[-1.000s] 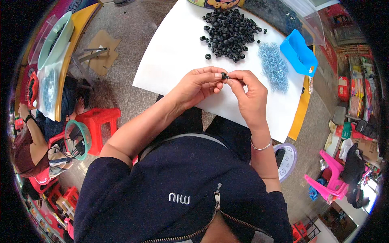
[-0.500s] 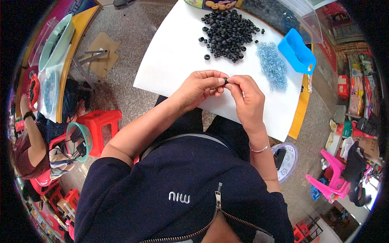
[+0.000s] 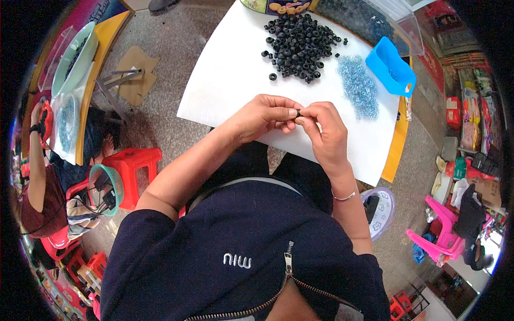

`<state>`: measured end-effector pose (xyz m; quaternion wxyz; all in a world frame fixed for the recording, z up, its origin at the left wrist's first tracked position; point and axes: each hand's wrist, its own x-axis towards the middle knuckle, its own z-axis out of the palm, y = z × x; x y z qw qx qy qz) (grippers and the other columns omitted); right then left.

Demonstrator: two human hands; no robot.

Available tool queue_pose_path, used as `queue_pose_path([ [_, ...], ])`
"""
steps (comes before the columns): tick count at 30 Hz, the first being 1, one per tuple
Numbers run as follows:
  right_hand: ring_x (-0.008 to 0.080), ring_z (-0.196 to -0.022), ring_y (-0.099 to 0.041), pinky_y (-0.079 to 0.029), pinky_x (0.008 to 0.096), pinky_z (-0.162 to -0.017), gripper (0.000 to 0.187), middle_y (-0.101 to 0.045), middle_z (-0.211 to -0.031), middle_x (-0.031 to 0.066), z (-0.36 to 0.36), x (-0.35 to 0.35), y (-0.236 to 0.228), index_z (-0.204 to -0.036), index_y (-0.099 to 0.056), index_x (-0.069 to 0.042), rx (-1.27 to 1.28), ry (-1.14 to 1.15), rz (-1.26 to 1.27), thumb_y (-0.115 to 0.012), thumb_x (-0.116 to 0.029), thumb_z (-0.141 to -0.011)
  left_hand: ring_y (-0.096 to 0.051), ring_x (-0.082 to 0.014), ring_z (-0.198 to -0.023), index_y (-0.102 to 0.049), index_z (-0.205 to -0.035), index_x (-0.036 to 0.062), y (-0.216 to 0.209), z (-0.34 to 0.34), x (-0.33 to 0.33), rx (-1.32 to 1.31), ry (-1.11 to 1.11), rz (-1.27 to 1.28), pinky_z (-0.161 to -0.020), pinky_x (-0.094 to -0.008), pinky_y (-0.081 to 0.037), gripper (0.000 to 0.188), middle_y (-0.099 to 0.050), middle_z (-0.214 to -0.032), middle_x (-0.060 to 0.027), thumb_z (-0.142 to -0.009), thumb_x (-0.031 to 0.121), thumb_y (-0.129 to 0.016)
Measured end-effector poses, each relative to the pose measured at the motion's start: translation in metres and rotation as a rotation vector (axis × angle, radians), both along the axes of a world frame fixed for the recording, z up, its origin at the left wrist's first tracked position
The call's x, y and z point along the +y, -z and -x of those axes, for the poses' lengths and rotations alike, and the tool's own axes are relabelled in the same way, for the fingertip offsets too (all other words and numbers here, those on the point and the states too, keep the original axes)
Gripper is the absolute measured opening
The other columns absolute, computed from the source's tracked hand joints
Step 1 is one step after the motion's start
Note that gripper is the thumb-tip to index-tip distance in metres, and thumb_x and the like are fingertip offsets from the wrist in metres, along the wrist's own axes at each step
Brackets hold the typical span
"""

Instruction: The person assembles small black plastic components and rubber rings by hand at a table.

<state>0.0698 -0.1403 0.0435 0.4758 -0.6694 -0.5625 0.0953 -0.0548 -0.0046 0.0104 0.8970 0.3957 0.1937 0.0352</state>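
Note:
Above the near edge of the white-covered table [image 3: 225,69], my two hands meet fingertip to fingertip. Thumb and fingers of my left hand [image 3: 263,119] pinch a small black ring-shaped piece [image 3: 299,113]. My right hand [image 3: 327,132] is closed on the same piece from the other side, thumb and forefinger together. The fingertips hide most of it. Beyond my hands lies a heap of round black pieces [image 3: 300,48], many with a hole. To its right spreads a patch of tiny clear-blue pieces [image 3: 357,88].
A blue scoop-like tray [image 3: 390,67] stands at the table's right. A tin [image 3: 281,6] and a clear bin [image 3: 356,24] are at the far edge. Left, a co-worker's arm [image 3: 37,171] reaches to another table with a pale green basin [image 3: 75,59]. A red stool [image 3: 134,166] stands between.
My hands stay together, having shifted slightly nearer to me with the small black piece. At the left, the co-worker's arm has straightened and the hand now meets the red container.

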Motion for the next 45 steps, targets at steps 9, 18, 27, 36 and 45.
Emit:
queue_pose_path([
  [9, 0.0257, -0.075, -0.054, -0.043, 0.0366, -0.067, 0.012, -0.056, -0.079, 0.0074, 0.0, -0.005, -0.005, -0.082, -0.06, -0.005, -0.1, -0.063, 0.019, -0.07, -0.008, -0.077, -0.064, -0.0131, -0.072, -0.064, -0.101, -0.0034, -0.002, 0.002, 0.01, -0.061, 0.239, -0.072, -0.066, -0.0243, -0.052, 0.025, -0.067, -0.085, -0.0082, -0.089, 0.018, -0.065],
  [18, 0.0253, -0.074, -0.053, -0.042, 0.0367, -0.068, 0.013, -0.056, -0.078, 0.0069, 0.005, -0.006, -0.008, -0.082, -0.06, -0.006, -0.201, -0.056, 0.003, -0.071, -0.01, -0.076, -0.064, -0.0132, -0.071, -0.063, -0.108, -0.0061, -0.006, 0.005, 0.009, -0.037, 0.253, -0.007, -0.063, -0.0253, -0.053, 0.026, -0.067, -0.085, -0.008, -0.09, 0.014, -0.062],
  [27, 0.0201, -0.071, -0.055, -0.046, 0.0312, -0.064, 0.018, -0.058, -0.085, 0.0082, 0.008, -0.005, -0.001, -0.096, -0.062, -0.004, 0.11, 0.109, 0.064, -0.069, -0.01, -0.081, -0.049, -0.0083, -0.065, -0.057, -0.118, -0.0027, -0.004, -0.003, 0.0, -0.037, 0.061, 0.001, -0.059, -0.0212, -0.04, 0.032, -0.059, -0.083, -0.0014, -0.095, 0.019, -0.055],
  [36, 0.0275, -0.083, -0.055, -0.045, 0.0369, -0.075, 0.022, -0.057, -0.089, 0.0104, 0.006, -0.003, 0.005, -0.102, -0.062, -0.004, -0.035, 0.121, 0.041, -0.065, -0.005, -0.081, -0.049, -0.0071, -0.07, -0.061, -0.113, 0.0006, -0.011, -0.006, -0.008, 0.022, 0.002, -0.326, -0.063, -0.0217, -0.039, 0.027, -0.058, -0.082, 0.0009, -0.096, 0.019, -0.053],
  [45, 0.0288, -0.087, -0.055, -0.043, 0.0408, -0.078, 0.021, -0.057, -0.09, 0.0095, -0.012, 0.013, -0.014, -0.097, -0.061, -0.005, -0.462, 0.061, 0.055, -0.065, -0.006, -0.076, -0.059, -0.0095, -0.084, -0.058, -0.12, 0.001, -0.009, -0.007, -0.01, -0.024, -0.065, -0.179, -0.079, -0.025, -0.049, 0.029, -0.064, -0.099, -0.0043, -0.097, 0.019, -0.053],
])
